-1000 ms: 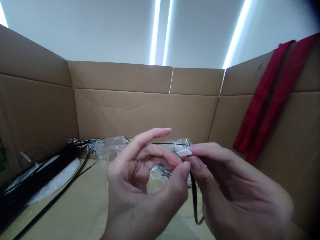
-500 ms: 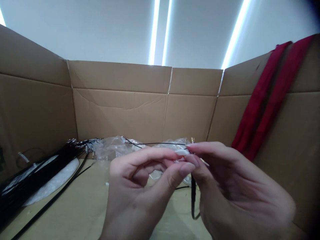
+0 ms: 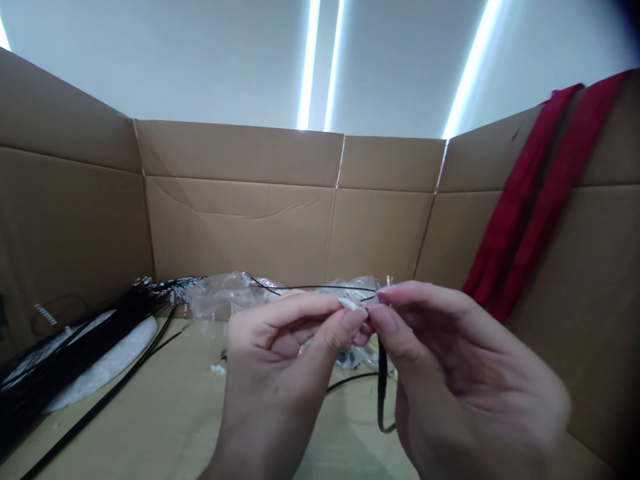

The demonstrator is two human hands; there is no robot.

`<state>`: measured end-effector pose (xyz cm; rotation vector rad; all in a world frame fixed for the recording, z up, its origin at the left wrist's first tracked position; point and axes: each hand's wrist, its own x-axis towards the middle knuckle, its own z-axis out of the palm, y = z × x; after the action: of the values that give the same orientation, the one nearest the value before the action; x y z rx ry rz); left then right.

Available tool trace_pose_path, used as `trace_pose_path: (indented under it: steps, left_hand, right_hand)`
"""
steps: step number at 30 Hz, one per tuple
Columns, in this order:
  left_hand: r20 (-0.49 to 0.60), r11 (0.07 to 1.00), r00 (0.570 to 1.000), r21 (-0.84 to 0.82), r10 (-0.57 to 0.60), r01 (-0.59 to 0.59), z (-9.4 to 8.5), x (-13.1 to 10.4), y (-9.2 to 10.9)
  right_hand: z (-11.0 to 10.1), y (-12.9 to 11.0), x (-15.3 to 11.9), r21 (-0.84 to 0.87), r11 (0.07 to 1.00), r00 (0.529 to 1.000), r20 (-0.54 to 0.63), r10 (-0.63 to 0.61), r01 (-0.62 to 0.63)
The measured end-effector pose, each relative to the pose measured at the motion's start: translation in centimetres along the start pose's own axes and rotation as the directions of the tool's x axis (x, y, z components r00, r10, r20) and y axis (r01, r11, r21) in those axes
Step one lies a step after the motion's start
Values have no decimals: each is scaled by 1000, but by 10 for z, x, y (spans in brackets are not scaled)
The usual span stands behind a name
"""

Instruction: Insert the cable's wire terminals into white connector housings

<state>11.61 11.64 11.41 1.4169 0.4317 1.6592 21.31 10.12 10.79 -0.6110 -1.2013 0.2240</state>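
Observation:
My left hand (image 3: 285, 367) pinches a small white plastic connector (image 3: 351, 304) between thumb and forefinger. Just to its right, the thumb and forefinger of my right hand (image 3: 465, 373) are closed on the end of a black cable (image 3: 383, 393), which loops down below them. The fingertips of both hands are very close together at mid-view. Fingers hide the cable's tip, and whether it meets the connector cannot be made out. A thin black wire (image 3: 320, 287) runs leftward behind the fingertips.
Cardboard walls (image 3: 240, 233) surround the work surface. At the left lies a bundle of black cables (image 3: 75, 360) with pale ends. Clear plastic bags (image 3: 220, 300) lie along the back, and small white pieces (image 3: 217, 369) rest before them. Red cloth strips (image 3: 540, 200) hang over the right wall.
The thumbs have drawn slightly apart, and the white connector now shows at my left fingertips rather than between both hands. My right hand has shifted a little left.

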Motion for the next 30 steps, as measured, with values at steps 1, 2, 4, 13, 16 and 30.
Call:
trace_pose_path:
  steps: [1,2,4,13,16,30]
  left_hand:
    - [-3,999,1000,25,27,-27,0,0,0]
    - [-3,997,998,49,58,-58,0,-1,-1]
    - [16,991,995,87,102,-103,-2,-1,-1]
    - [74,999,997,-27,35,-34,-2,0,-3]
    - [26,998,999,-55,38,-36,1,1,-4]
    - [63,973,990,185,128,-138,-4,-6,-3]
  right_hand:
    - [0,1,1,24,1000,1000,-6,15,-15]
    - [0,1,1,46,999,1000,-9,26,-26]
    - [-2,2,2,79,996,999,7,46,-46]
    - [-13,11,10,190,979,979,203,30,-69]
    - [-11,8,8,170,985,983,178,-34,3]
    - [-20,-3,14,17,1000,958,285,17,-23]
